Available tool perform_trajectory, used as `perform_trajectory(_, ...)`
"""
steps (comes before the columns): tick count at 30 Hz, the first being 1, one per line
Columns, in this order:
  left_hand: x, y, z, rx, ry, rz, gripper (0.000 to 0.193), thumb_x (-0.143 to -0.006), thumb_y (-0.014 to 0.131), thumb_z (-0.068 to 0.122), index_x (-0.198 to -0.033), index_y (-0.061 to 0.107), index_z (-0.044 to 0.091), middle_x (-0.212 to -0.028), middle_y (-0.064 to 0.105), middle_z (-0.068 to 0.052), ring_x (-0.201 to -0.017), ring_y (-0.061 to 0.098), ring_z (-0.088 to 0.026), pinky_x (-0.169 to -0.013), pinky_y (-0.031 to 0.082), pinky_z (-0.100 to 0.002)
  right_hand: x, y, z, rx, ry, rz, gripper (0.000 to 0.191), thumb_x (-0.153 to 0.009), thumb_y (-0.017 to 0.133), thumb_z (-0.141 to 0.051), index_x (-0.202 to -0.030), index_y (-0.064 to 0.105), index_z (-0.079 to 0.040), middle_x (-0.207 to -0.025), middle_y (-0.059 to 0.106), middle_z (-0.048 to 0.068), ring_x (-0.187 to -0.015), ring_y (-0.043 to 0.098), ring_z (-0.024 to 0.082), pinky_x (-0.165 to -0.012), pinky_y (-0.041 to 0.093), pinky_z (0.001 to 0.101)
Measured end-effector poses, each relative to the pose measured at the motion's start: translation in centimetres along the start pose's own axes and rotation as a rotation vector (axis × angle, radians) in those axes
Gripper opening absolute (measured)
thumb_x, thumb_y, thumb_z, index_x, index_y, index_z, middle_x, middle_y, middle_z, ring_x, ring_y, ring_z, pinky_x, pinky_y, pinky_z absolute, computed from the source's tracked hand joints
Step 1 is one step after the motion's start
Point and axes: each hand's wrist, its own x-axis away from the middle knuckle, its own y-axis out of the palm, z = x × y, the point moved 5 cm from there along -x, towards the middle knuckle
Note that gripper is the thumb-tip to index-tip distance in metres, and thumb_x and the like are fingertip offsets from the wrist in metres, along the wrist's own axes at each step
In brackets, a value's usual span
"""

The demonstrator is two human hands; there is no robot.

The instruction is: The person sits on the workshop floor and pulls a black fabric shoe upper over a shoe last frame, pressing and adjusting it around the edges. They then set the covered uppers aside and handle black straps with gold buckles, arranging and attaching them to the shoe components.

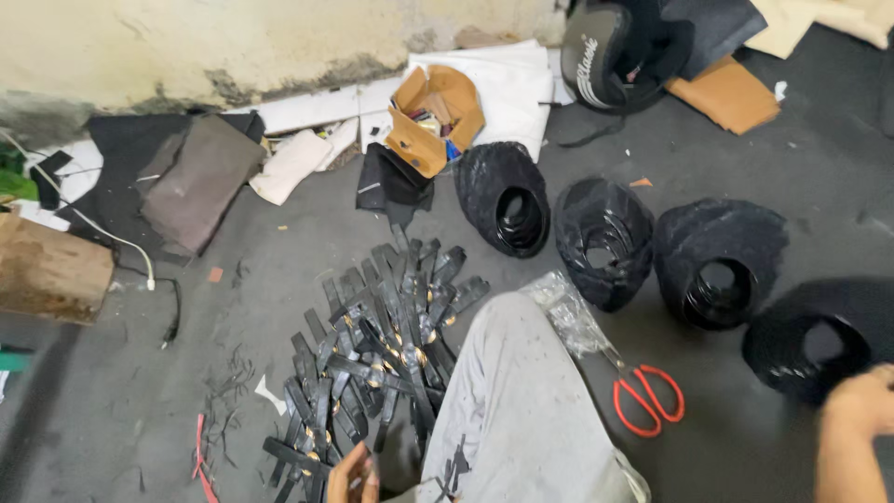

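1. Black straps (372, 354) lie in one big heap on the dark floor (233, 307), too many to count. They are flat and thin, with small shiny gold bits.
2. Most straps run long-ways from the near edge of the floor toward the wall.
3. Left hand (354, 477) touches the near end of the heap, fingers curled; I cannot tell what they pinch.
4. Right hand (861, 401) is blurred at one of four round black bags (717, 256); grip unclear.
5. One pair of red scissors (647, 396) lies between.
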Motion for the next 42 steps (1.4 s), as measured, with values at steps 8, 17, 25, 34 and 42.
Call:
perform_trajectory(8,1.6,1.7,2.0,0.161,0.074,-0.063,0.047,-0.087,0.062,-0.002,-0.134,0.059,-0.001,-0.125,0.064,-0.013,-0.110,0.072,-0.023,-0.090,0.059,-0.033,3.7,2.0,-26.3,-0.526,-0.916,-0.030,0.062,-0.075,0.073,-0.021,-0.131,0.063,0.002,-0.130,0.066,0.019,-0.128,0.057,0.039,-0.107,0.042,0.0499)
perform_trajectory(17,4.0,-11.7,-2.9,-0.065,0.141,0.174,0.045,-0.087,0.062,-0.003,-0.132,0.060,-0.001,-0.121,0.065,-0.014,-0.102,0.073,-0.022,-0.086,0.059,-0.031,-4.4,6.4,-27.7,-1.036,-0.293,-0.376,0.033,-0.101,0.074,-0.024,-0.111,0.064,0.005,-0.101,0.067,0.017,-0.093,0.064,0.043,-0.089,0.051,0.0527)
perform_trajectory(25,4.5,-12.5,-4.0,-0.047,0.195,0.256,0.042,-0.089,0.060,-0.004,-0.131,0.061,-0.002,-0.122,0.064,-0.015,-0.101,0.074,-0.022,-0.087,0.059,-0.031,-1.2,12.5,-27.5,-2.215,0.736,-0.987,0.041,-0.110,0.055,-0.019,-0.148,0.052,-0.005,-0.150,0.056,0.014,-0.143,0.054,0.031,-0.130,0.040,0.0497)
perform_trajectory(34,6.1,-12.5,-1.2,-0.083,0.193,0.354,0.039,-0.090,0.058,-0.006,-0.129,0.061,-0.003,-0.123,0.062,-0.016,-0.099,0.075,-0.021,-0.088,0.059,-0.031,6.0,5.6,-26.7,-1.234,-0.049,0.193,0.057,-0.105,0.061,-0.004,-0.157,0.038,-0.003,-0.154,0.039,0.022,-0.151,0.041,0.036,-0.133,0.035,0.0478)
perform_trajectory(42,9.0,-10.7,1.1,-0.078,0.230,0.451,0.036,-0.092,0.056,-0.007,-0.128,0.062,-0.004,-0.125,0.061,-0.017,-0.098,0.076,-0.021,-0.089,0.059,-0.032,4.7,3.2,-44.7,-0.577,-1.154,-0.119,0.109,-0.056,0.084,-0.040,-0.146,0.044,0.007,-0.142,0.053,0.027,-0.136,0.043,0.046,-0.109,0.030,0.0565)
